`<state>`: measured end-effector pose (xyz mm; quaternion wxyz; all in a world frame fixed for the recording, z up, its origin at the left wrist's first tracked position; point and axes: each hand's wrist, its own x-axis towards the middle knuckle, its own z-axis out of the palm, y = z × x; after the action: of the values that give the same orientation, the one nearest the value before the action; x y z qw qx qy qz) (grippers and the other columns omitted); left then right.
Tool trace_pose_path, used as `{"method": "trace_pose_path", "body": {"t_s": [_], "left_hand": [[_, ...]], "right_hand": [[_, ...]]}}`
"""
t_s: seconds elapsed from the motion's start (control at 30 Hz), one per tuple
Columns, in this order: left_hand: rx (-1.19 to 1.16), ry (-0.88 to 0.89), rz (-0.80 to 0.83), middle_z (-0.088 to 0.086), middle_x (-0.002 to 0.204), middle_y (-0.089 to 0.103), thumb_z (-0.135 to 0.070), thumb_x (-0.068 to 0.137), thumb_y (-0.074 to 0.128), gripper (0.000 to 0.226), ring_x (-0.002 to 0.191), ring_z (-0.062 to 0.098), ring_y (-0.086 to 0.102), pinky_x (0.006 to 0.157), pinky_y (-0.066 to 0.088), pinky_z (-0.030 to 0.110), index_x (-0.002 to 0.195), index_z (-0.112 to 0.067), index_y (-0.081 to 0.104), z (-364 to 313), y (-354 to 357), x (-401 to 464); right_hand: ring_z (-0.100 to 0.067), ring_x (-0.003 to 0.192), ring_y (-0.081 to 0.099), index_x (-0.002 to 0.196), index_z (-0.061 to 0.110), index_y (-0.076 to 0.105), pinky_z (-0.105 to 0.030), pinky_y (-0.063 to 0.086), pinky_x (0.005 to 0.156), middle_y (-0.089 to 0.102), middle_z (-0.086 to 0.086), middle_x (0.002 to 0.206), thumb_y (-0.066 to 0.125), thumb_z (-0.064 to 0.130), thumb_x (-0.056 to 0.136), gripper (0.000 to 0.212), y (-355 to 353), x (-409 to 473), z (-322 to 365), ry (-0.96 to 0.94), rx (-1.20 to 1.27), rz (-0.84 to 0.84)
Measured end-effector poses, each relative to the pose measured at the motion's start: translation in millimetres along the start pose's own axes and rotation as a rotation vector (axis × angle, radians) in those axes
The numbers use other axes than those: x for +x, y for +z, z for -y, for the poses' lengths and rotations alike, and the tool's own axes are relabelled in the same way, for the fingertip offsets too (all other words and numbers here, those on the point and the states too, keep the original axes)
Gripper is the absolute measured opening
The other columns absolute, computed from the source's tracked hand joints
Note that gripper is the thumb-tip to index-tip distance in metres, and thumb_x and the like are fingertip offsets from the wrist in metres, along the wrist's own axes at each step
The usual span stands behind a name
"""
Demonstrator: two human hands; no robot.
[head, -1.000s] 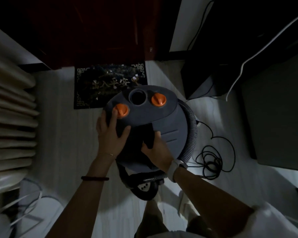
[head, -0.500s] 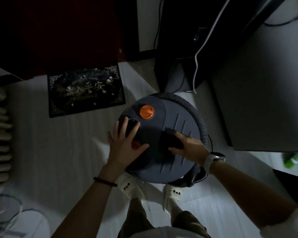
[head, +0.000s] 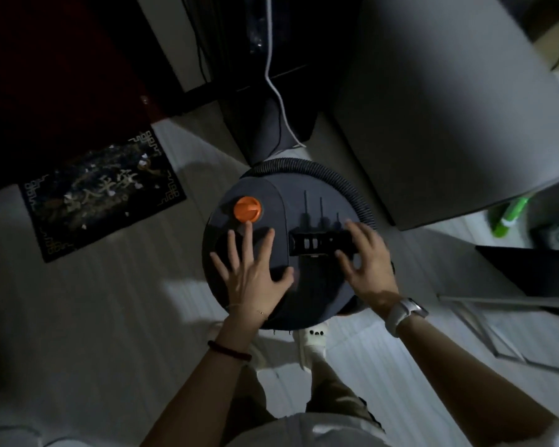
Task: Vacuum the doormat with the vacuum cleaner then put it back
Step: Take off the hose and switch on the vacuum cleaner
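A round dark grey vacuum cleaner (head: 307,204) with an orange knob (head: 247,209) stands on the pale floor in front of my feet. A ribbed hose (head: 346,185) curls round its far and right side. My left hand (head: 251,269) lies flat on the lid with fingers spread, just below the orange knob. My right hand (head: 367,262) hovers over the black carry handle (head: 313,242), fingers apart, fingertips touching its right end. The dark doormat (head: 100,195) with pale characters and scattered white bits lies on the floor to the left, by a dark red door.
A large grey cabinet (head: 449,108) stands to the right of the vacuum. A dark unit (head: 265,130) with a white cable (head: 276,88) sits behind it. A green bottle (head: 510,216) lies at the right. My slippers (head: 312,343) stand directly under the vacuum's near edge.
The vacuum has been carried to the right, away from the doormat and towards the grey cabinet. My right hand has loosened from the carry handle and my left hand has slid lower on the lid.
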<state>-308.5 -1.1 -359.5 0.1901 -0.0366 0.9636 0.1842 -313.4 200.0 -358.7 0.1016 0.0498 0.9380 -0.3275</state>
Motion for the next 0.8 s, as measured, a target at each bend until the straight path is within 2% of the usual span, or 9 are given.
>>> {"method": "trace_pose_path", "body": {"t_s": [0.03,0.1,0.17,0.27,0.37,0.47,0.57,0.67,0.8], "left_hand": [[0.007,0.008,-0.023,0.000,0.158,-0.003,-0.046,0.083,0.055,0.073,0.144,0.030,-0.010,0.109,-0.009,0.062,0.146,-0.035,0.020,-8.2,3.1,-1.1],[0.029,0.070,-0.080,0.004,0.157,0.012,-0.039,0.085,0.049,0.062,0.144,0.034,0.003,0.108,-0.001,0.066,0.143,-0.032,0.030,-20.6,12.5,-4.0],[0.069,0.118,-0.111,0.008,0.153,0.027,-0.042,0.084,0.038,0.058,0.141,0.039,0.019,0.105,0.010,0.067,0.140,-0.028,0.038,-27.8,24.4,-5.2],[0.156,0.133,-0.143,0.009,0.148,0.036,-0.042,0.085,0.035,0.058,0.136,0.039,0.030,0.103,0.019,0.066,0.140,-0.024,0.036,-31.6,36.1,-4.5],[0.232,0.140,-0.169,0.009,0.149,0.035,-0.038,0.083,0.035,0.061,0.136,0.034,0.030,0.104,0.026,0.062,0.142,-0.025,0.028,-28.9,41.4,-4.1],[0.259,0.128,-0.179,0.008,0.150,0.034,-0.038,0.083,0.034,0.062,0.136,0.034,0.032,0.104,0.029,0.059,0.143,-0.024,0.028,-26.6,43.7,-4.4],[0.279,0.127,-0.177,0.009,0.149,0.034,-0.038,0.082,0.036,0.062,0.136,0.035,0.034,0.103,0.030,0.059,0.142,-0.023,0.029,-27.6,43.9,-4.8],[0.274,0.127,-0.170,0.009,0.149,0.034,-0.039,0.082,0.037,0.063,0.136,0.035,0.033,0.103,0.031,0.059,0.142,-0.023,0.029,-27.9,42.6,-5.3],[0.275,0.133,-0.142,0.009,0.150,0.033,-0.040,0.083,0.035,0.063,0.136,0.035,0.032,0.102,0.032,0.060,0.143,-0.024,0.026,-25.6,39.8,-4.6]], "right_hand": [[-0.027,0.126,0.038,0.141,0.018,0.035,-0.045,0.035,0.107,0.039,-0.014,0.138,0.057,0.022,0.089,0.056,-3.6,-10.1,-7.9,0.148,0.108,-0.081],[-0.026,0.125,0.039,0.140,0.014,0.034,-0.046,0.038,0.106,0.037,-0.014,0.138,0.056,0.017,0.090,0.055,-2.9,-28.4,-29.2,0.377,0.249,-0.115],[-0.028,0.126,0.038,0.142,0.011,0.029,-0.046,0.038,0.106,0.035,-0.013,0.141,0.055,0.017,0.090,0.058,5.9,-41.8,-51.1,0.471,0.269,-0.057],[-0.031,0.135,0.032,0.145,0.007,0.020,-0.040,0.030,0.110,0.031,-0.017,0.147,0.053,0.013,0.091,0.064,22.5,-45.2,-74.5,0.592,0.357,0.002],[-0.033,0.130,0.040,0.143,0.009,0.028,-0.044,0.034,0.109,0.043,-0.016,0.141,0.054,0.009,0.089,0.059,34.5,-35.1,-90.9,0.590,0.403,0.038],[-0.039,0.128,0.038,0.142,0.010,0.029,-0.050,0.034,0.107,0.046,-0.016,0.138,0.058,0.017,0.088,0.062,42.4,-23.0,-104.4,0.592,0.314,0.068],[-0.038,0.126,0.041,0.140,0.005,0.030,-0.042,0.035,0.106,0.045,-0.020,0.136,0.058,0.016,0.089,0.060,46.0,-9.9,-110.7,0.624,0.352,0.089],[-0.037,0.119,0.047,0.133,0.002,0.036,-0.041,0.039,0.099,0.049,-0.022,0.130,0.055,0.017,0.090,0.049,44.2,-4.5,-113.1,0.614,0.348,0.097],[-0.034,0.112,0.051,0.132,0.003,0.034,-0.036,0.040,0.091,0.049,-0.019,0.128,0.050,0.021,0.093,0.046,34.1,-12.9,-109.1,0.554,0.333,0.105]]}}
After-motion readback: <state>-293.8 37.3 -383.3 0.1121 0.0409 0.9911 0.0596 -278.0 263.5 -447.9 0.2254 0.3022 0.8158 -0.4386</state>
